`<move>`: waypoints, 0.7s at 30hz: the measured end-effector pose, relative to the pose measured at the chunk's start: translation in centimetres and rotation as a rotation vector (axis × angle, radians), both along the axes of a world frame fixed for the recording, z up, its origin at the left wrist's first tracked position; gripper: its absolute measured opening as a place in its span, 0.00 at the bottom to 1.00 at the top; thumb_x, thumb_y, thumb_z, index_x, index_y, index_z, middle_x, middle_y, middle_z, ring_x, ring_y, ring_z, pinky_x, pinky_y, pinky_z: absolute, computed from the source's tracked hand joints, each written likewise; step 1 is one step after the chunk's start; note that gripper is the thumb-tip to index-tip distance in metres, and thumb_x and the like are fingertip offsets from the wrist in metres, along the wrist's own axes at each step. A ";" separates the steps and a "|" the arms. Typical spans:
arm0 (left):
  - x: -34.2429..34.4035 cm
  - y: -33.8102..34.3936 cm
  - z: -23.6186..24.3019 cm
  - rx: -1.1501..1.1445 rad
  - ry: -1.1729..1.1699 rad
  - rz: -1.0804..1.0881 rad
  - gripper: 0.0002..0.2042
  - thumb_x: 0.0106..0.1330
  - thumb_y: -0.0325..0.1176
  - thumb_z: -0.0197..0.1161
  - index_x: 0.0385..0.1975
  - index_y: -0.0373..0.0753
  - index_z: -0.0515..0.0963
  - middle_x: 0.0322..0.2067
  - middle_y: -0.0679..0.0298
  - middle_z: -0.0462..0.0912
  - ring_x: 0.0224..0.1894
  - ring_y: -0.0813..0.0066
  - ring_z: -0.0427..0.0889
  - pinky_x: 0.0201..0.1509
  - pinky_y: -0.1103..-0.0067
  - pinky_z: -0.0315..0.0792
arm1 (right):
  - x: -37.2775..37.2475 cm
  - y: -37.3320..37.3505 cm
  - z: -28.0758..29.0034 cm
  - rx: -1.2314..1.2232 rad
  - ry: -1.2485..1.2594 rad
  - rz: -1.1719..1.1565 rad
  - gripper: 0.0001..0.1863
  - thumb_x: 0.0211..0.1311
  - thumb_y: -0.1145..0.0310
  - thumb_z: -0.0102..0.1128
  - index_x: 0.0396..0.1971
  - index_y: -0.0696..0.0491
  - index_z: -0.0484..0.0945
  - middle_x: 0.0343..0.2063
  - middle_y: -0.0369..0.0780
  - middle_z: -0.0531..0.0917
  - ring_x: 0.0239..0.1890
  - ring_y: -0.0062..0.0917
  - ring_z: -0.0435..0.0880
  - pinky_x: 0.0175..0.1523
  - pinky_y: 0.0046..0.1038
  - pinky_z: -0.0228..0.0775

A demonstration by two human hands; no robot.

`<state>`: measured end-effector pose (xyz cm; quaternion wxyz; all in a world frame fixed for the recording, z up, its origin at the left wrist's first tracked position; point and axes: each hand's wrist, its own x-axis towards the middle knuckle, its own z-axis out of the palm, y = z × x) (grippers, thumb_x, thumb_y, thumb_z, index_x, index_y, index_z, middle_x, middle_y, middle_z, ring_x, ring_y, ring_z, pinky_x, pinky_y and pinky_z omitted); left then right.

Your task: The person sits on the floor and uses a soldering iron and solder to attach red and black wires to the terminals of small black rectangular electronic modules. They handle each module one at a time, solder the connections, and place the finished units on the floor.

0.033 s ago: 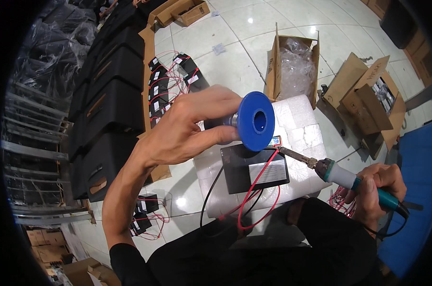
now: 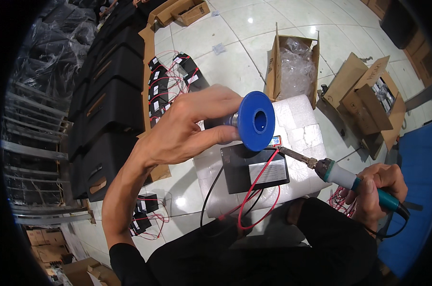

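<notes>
My left hand (image 2: 192, 119) is closed round a blue spool of solder wire (image 2: 250, 136), holding it over the far edge of a black battery (image 2: 236, 167). In my right hand (image 2: 375, 188) is a soldering iron (image 2: 342, 175) with a green and white handle. Its tip meets the end of a red wire (image 2: 257, 181) at the battery's far right corner. The spool hides part of that edge, and I cannot make out the solder strand. A black wire (image 2: 210, 193) hangs from the battery's left side. White foam (image 2: 304, 138) supports the battery.
Several black batteries with red wires (image 2: 159, 86) lie on the tiled floor at far left, others (image 2: 146, 205) nearer. Large black cases (image 2: 113, 105) line the left. An open carton (image 2: 273, 71) holds clear plastic; another carton (image 2: 368, 105) stands right, beside a blue surface (image 2: 414, 181).
</notes>
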<state>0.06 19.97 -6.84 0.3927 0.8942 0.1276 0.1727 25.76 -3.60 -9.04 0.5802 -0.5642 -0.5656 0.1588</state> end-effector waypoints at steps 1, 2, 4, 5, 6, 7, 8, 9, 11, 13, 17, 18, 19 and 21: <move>0.0 0.0 0.0 0.004 -0.003 0.001 0.16 0.57 0.35 0.71 0.41 0.30 0.83 0.41 0.56 0.82 0.43 0.65 0.79 0.49 0.72 0.72 | 0.1 0.1 0.4 0.009 -0.057 0.023 0.12 0.58 0.74 0.62 0.26 0.55 0.64 0.12 0.40 0.78 0.14 0.22 0.81 0.21 0.23 0.74; 0.0 0.0 0.0 0.008 -0.005 -0.004 0.16 0.57 0.35 0.71 0.40 0.30 0.83 0.41 0.56 0.82 0.43 0.65 0.79 0.49 0.72 0.72 | 0.2 0.3 0.8 0.002 -0.096 0.023 0.13 0.58 0.74 0.62 0.26 0.55 0.64 0.11 0.40 0.78 0.14 0.22 0.80 0.22 0.23 0.74; 0.1 0.0 0.0 0.007 -0.009 -0.006 0.16 0.57 0.35 0.71 0.40 0.30 0.83 0.41 0.56 0.82 0.43 0.65 0.79 0.49 0.72 0.72 | 0.6 0.8 1.4 0.030 -0.194 0.047 0.12 0.57 0.73 0.63 0.25 0.56 0.66 0.11 0.39 0.78 0.13 0.21 0.80 0.21 0.23 0.74; 0.1 0.1 0.0 0.013 -0.009 -0.005 0.16 0.57 0.35 0.71 0.40 0.30 0.83 0.41 0.56 0.82 0.43 0.65 0.79 0.49 0.72 0.72 | 0.5 1.1 1.4 0.008 -0.114 0.023 0.12 0.57 0.73 0.64 0.24 0.56 0.66 0.11 0.39 0.78 0.12 0.21 0.80 0.21 0.22 0.74; 0.1 0.0 0.0 0.016 -0.010 -0.005 0.16 0.56 0.35 0.71 0.40 0.30 0.83 0.41 0.56 0.82 0.43 0.65 0.79 0.49 0.72 0.72 | 0.3 1.3 1.3 0.001 -0.019 -0.010 0.13 0.56 0.72 0.64 0.23 0.56 0.67 0.10 0.39 0.78 0.12 0.20 0.79 0.20 0.22 0.74; 0.3 0.6 0.1 0.022 -0.014 -0.006 0.16 0.56 0.35 0.71 0.40 0.30 0.83 0.41 0.56 0.82 0.43 0.65 0.79 0.49 0.72 0.72 | 0.3 1.8 1.1 -0.016 0.054 -0.041 0.13 0.56 0.72 0.65 0.22 0.56 0.68 0.10 0.39 0.77 0.11 0.20 0.79 0.20 0.22 0.74; 0.3 0.7 0.1 0.026 -0.010 -0.005 0.16 0.56 0.35 0.71 0.40 0.30 0.83 0.41 0.56 0.82 0.43 0.65 0.79 0.49 0.72 0.72 | 0.3 2.1 1.0 -0.030 0.119 -0.081 0.14 0.55 0.70 0.66 0.19 0.57 0.69 0.09 0.38 0.76 0.10 0.19 0.78 0.18 0.21 0.73; 0.3 0.6 0.2 0.027 -0.005 -0.002 0.16 0.56 0.35 0.71 0.40 0.30 0.83 0.41 0.56 0.83 0.43 0.66 0.79 0.49 0.72 0.72 | 0.3 2.2 1.0 -0.020 0.160 -0.069 0.15 0.54 0.69 0.67 0.19 0.57 0.69 0.09 0.38 0.76 0.10 0.19 0.78 0.18 0.21 0.73; 0.3 0.6 0.2 0.024 -0.002 0.004 0.16 0.56 0.34 0.71 0.40 0.30 0.83 0.41 0.56 0.83 0.43 0.66 0.79 0.49 0.72 0.72 | 0.3 2.4 1.0 -0.022 0.163 -0.064 0.16 0.54 0.69 0.67 0.19 0.57 0.68 0.09 0.38 0.75 0.10 0.19 0.77 0.17 0.21 0.73; 0.3 0.5 0.3 0.017 -0.008 0.008 0.16 0.56 0.34 0.71 0.41 0.30 0.83 0.41 0.56 0.83 0.43 0.66 0.79 0.49 0.72 0.72 | 0.3 2.5 1.0 0.002 0.122 -0.052 0.16 0.54 0.69 0.67 0.18 0.58 0.67 0.09 0.39 0.75 0.09 0.19 0.76 0.17 0.21 0.73; 0.3 0.4 0.4 0.021 -0.007 0.008 0.17 0.56 0.34 0.71 0.42 0.30 0.82 0.41 0.56 0.83 0.43 0.66 0.80 0.49 0.72 0.72 | 0.6 2.8 1.0 -0.084 0.321 -0.084 0.16 0.54 0.71 0.64 0.19 0.57 0.65 0.11 0.42 0.76 0.08 0.19 0.73 0.13 0.21 0.68; 0.3 0.4 0.4 0.014 -0.001 0.007 0.17 0.56 0.34 0.71 0.42 0.30 0.82 0.41 0.55 0.83 0.43 0.66 0.80 0.49 0.73 0.72 | 1.0 3.1 0.9 -0.090 0.354 -0.045 0.16 0.54 0.71 0.64 0.19 0.57 0.64 0.11 0.42 0.76 0.07 0.19 0.73 0.12 0.21 0.68; 0.3 0.4 0.4 0.003 0.001 0.006 0.17 0.56 0.34 0.71 0.42 0.29 0.82 0.41 0.55 0.83 0.43 0.65 0.80 0.49 0.73 0.72 | 1.3 3.4 0.7 -0.107 0.383 -0.021 0.15 0.54 0.71 0.64 0.19 0.56 0.64 0.12 0.42 0.76 0.07 0.19 0.73 0.12 0.21 0.67; 0.2 0.4 0.4 0.021 0.001 0.008 0.17 0.56 0.33 0.71 0.42 0.29 0.82 0.42 0.54 0.83 0.44 0.65 0.80 0.50 0.72 0.72 | 2.2 4.1 0.4 -0.128 0.405 0.027 0.15 0.54 0.72 0.63 0.19 0.57 0.64 0.12 0.43 0.75 0.07 0.19 0.71 0.10 0.22 0.67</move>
